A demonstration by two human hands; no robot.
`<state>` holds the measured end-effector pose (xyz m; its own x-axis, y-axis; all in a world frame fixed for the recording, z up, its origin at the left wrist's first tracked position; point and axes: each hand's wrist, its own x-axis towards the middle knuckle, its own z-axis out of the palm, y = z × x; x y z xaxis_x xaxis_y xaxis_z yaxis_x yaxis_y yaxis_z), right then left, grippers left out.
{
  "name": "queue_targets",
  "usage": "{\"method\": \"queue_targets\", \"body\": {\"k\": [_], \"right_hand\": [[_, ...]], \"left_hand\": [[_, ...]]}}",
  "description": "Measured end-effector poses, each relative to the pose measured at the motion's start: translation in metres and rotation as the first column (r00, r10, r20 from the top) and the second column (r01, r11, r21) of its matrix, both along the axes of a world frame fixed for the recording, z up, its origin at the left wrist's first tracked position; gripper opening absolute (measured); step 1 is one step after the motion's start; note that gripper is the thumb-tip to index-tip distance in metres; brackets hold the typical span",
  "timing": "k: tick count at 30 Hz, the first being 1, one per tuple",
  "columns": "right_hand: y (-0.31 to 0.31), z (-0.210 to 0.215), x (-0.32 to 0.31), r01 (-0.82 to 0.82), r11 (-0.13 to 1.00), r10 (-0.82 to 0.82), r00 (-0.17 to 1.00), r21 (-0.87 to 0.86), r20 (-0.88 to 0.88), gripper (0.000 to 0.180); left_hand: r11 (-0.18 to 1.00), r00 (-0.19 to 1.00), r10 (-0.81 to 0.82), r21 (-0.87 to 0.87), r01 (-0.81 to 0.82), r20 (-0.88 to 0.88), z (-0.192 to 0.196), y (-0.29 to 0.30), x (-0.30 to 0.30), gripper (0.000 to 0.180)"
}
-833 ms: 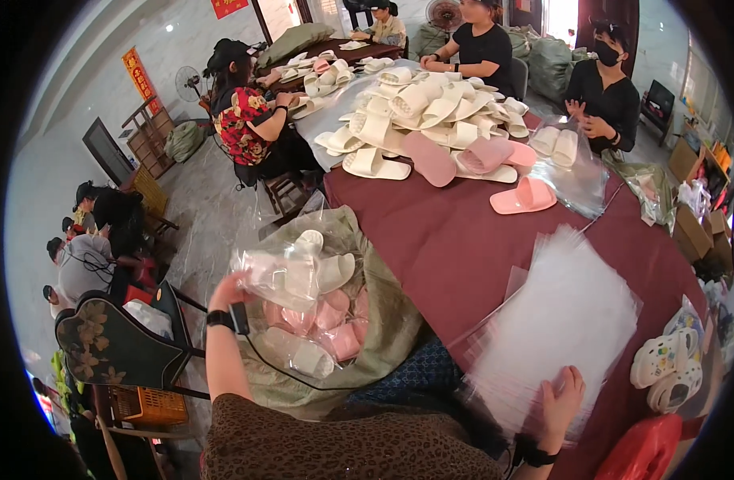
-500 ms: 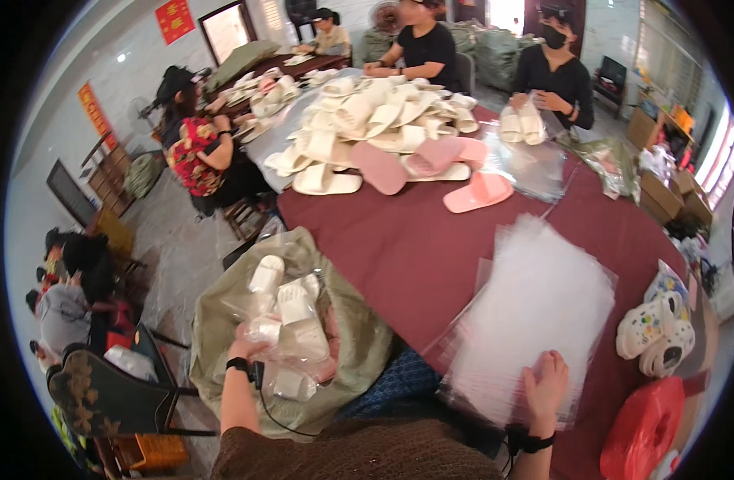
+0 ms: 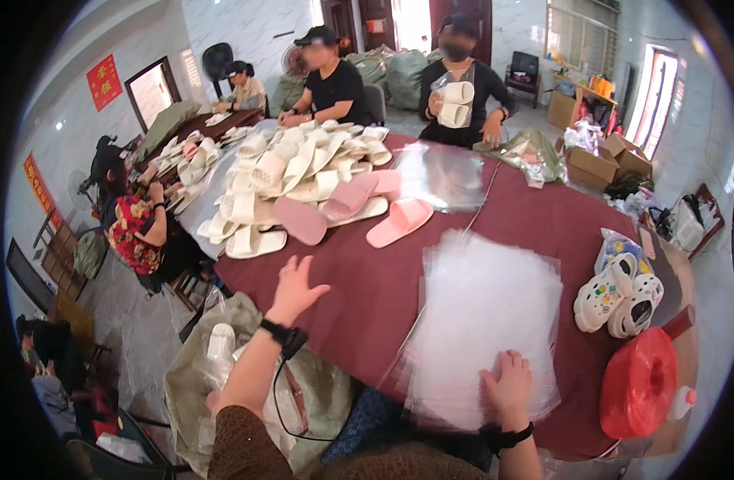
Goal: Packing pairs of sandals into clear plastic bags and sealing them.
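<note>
Item: stack of clear plastic bags (image 3: 483, 320), centre-right; I judge them light, limp, slippery—pinch one corner; my right hand (image 3: 509, 386) rests spread flat on it, left hand (image 3: 293, 288) open, empty.

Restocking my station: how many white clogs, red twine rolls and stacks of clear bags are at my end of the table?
White clogs: 2
Red twine roll: 1
Stack of clear bags: 1
Total: 4

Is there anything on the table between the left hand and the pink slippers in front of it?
Nothing visible. The left hand is open above bare red tablecloth, and the nearest pink slipper lies just beyond it, with only cloth between them. The right hand rests on the stack of clear bags.
</note>
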<state>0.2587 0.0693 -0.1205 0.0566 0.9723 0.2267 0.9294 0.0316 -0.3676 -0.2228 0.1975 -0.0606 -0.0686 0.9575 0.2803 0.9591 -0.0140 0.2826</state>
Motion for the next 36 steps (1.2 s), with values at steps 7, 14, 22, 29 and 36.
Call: {"method": "queue_targets", "body": {"k": [7, 14, 22, 29, 36], "right_hand": [[-0.006, -0.015, 0.006, 0.068, 0.998, -0.068, 0.997, 0.005, 0.031, 0.062], [-0.007, 0.033, -0.021, 0.015, 0.991, -0.011, 1.000, -0.135, 0.027, 0.053], [-0.006, 0.008, -0.011, 0.055, 0.996, -0.054, 0.998, -0.070, 0.011, 0.058], [-0.002, -0.003, -0.008, 0.030, 1.000, -0.030, 0.998, 0.003, 0.048, 0.058], [-0.006, 0.000, -0.006, 0.014, 0.999, -0.015, 0.999, 0.043, 0.032, 0.053]], "left_hand": [[0.934, 0.475, 0.314, -0.358, 0.003, 0.822, -0.056, 0.215, 0.033, 0.098], [0.965, -0.136, 0.119, -0.147, -0.218, 0.984, -0.123, 0.268, -0.013, 0.046], [0.998, -0.292, -0.055, 0.045, -0.039, 0.955, -0.069, 0.237, -0.001, 0.025], [0.932, -0.308, -0.232, 0.302, 0.202, 0.923, 0.066, 0.166, 0.031, 0.031], [0.688, -0.352, -0.160, 0.360, 0.631, 0.922, 0.143, 0.092, 0.131, 0.048]]}}
